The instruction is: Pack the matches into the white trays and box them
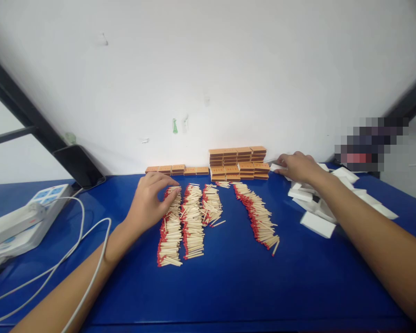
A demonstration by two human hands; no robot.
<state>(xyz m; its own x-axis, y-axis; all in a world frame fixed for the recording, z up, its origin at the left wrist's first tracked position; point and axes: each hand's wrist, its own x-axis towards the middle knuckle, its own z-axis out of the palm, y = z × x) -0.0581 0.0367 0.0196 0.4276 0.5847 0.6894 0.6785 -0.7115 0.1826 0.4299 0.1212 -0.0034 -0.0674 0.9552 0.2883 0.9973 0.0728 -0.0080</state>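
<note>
My left hand (147, 199) curls over the far end of the leftmost row of matches (170, 231). Thumb and index finger close around some matches there, while the other fingers are partly hidden. Alongside lie a second row of matches (193, 222), a shorter pile of matches (211, 206) and a slanting row of matches (258, 215), mostly with red heads to the left. At the back right, my right hand (298, 167) pinches a small white matchbox tray (276, 167) at the edge of a heap of white trays (318, 224).
Orange matchboxes (237, 151) are stacked against the white wall (208, 83), with a lower row of matchboxes (165, 169) to their left. On the left are a power strip (52, 196), loose white cables (83, 217) and a dark phone-like slab (79, 165). Everything stands on a blue table (229, 286).
</note>
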